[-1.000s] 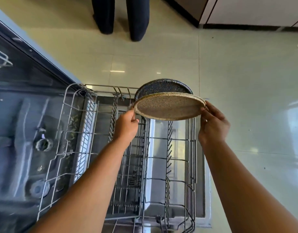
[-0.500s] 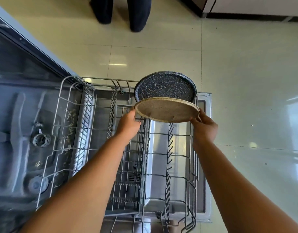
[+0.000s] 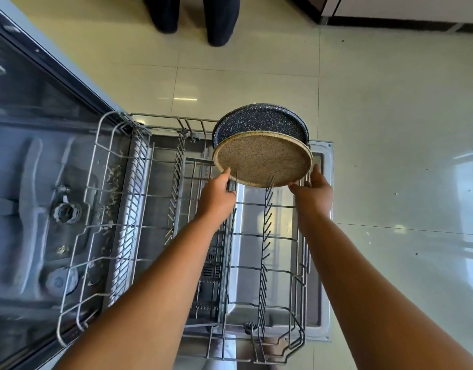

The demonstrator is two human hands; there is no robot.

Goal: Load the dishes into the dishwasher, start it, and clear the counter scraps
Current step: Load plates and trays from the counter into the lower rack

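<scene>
Speckled beige round plate (image 3: 262,158) tilts among the far tines of the grey wire rack (image 3: 137,169), just before a dark blue plate (image 3: 259,122), its lower rim pinched either side by left hand (image 3: 218,193) and right hand (image 3: 314,194) fingers.

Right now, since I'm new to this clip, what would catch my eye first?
A tan plate, with a dark plate behind it, stands at the far end of the pulled-out rack. The left hand and right hand hold the tan plate's lower rim.
</scene>
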